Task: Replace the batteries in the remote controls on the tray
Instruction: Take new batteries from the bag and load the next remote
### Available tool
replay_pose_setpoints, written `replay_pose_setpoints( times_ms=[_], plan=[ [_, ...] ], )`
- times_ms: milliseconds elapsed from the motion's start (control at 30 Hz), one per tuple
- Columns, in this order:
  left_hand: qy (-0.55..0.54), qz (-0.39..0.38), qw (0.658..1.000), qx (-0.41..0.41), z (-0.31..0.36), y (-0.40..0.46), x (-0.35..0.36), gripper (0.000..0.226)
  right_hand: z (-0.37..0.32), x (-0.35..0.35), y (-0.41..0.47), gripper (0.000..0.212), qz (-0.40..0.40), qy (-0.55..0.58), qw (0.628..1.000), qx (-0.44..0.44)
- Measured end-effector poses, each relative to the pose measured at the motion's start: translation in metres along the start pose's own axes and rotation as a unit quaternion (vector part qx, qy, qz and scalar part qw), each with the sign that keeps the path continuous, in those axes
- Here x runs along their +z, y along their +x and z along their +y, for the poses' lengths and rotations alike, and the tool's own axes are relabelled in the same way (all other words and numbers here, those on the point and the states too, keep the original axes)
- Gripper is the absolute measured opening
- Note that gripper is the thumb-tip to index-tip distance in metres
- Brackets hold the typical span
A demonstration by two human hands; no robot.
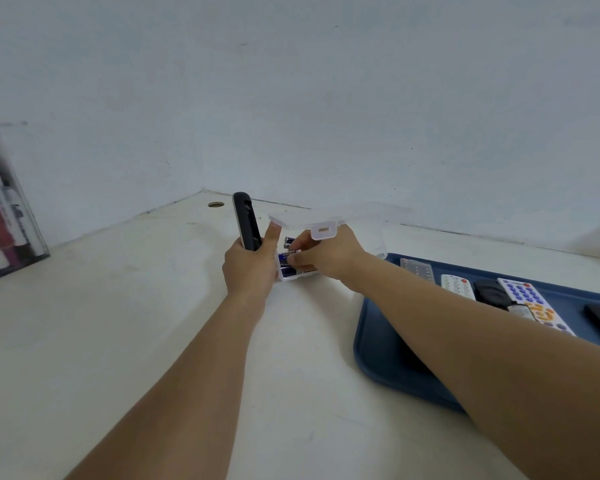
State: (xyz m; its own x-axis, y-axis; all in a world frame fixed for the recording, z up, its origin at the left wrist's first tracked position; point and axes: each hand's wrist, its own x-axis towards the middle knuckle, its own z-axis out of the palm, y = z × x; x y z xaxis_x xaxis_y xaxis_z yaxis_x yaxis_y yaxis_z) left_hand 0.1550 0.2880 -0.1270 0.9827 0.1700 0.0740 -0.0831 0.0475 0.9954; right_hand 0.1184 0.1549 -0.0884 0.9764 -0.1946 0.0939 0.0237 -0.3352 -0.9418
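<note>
My left hand [249, 268] grips a dark remote [246, 221] that stands upright, its open battery bay towards me; its thumb props up the clear lid [340, 213] of a small plastic box [293, 276]. Blue batteries [284, 259] lie inside the box. My right hand [323, 254] reaches into the box under the lid and pinches one battery [293, 251] between thumb and fingers. To the right, a dark blue tray [378, 344] holds several remotes, among them a white one [458, 287] and one with blue and orange buttons [530, 299].
The white desk [118, 323] sits in a wall corner, with a cable hole [216, 205] at the back. A clear case of books [4, 216] stands at the far left. My right forearm crosses over the tray's near half.
</note>
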Motion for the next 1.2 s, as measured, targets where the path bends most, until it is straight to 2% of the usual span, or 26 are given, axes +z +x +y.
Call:
replay_pose_setpoints(
  times_ms=[100, 233, 400, 633, 800, 867, 967, 1067, 1200],
  plan=[
    [-0.006, -0.003, 1.000, -0.002, 0.001, -0.001, -0.001, 0.062, 0.000, -0.009, -0.002, 0.020, 0.028, 0.032, 0.999, 0.003],
    [-0.009, 0.000, 1.000, -0.002, 0.000, 0.002, -0.001, 0.066, 0.001, -0.036, -0.012, 0.009, 0.051, 0.152, 0.986, 0.053],
    [-0.022, 0.005, 1.000, 0.004, 0.000, -0.001, -0.001, 0.066, -0.004, -0.062, -0.022, 0.005, 0.034, 0.303, 0.942, 0.140],
    [-0.015, 0.028, 0.999, 0.019, 0.002, -0.005, -0.001, 0.035, -0.011, -0.073, -0.034, 0.015, -0.061, 0.399, 0.874, 0.270],
    [-0.011, 0.029, 1.000, 0.006, 0.003, -0.004, -0.002, 0.021, -0.012, -0.078, -0.052, 0.019, -0.128, 0.445, 0.841, 0.281],
    [-0.015, 0.036, 0.999, 0.010, 0.007, -0.011, -0.002, 0.016, -0.011, -0.078, -0.058, 0.020, -0.130, 0.475, 0.824, 0.279],
    [-0.036, 0.065, 0.995, 0.061, 0.017, -0.030, -0.006, 0.007, -0.011, -0.078, -0.064, 0.021, -0.107, 0.514, 0.805, 0.277],
    [-0.110, 0.003, 0.989, 0.099, 0.031, -0.059, -0.003, 0.011, -0.011, -0.086, -0.070, 0.022, -0.098, 0.533, 0.798, 0.265],
    [-0.181, -0.139, 0.972, 0.056, 0.046, -0.095, 0.035, 0.008, -0.008, -0.109, -0.084, 0.020, -0.100, 0.544, 0.797, 0.243]
  ],
)
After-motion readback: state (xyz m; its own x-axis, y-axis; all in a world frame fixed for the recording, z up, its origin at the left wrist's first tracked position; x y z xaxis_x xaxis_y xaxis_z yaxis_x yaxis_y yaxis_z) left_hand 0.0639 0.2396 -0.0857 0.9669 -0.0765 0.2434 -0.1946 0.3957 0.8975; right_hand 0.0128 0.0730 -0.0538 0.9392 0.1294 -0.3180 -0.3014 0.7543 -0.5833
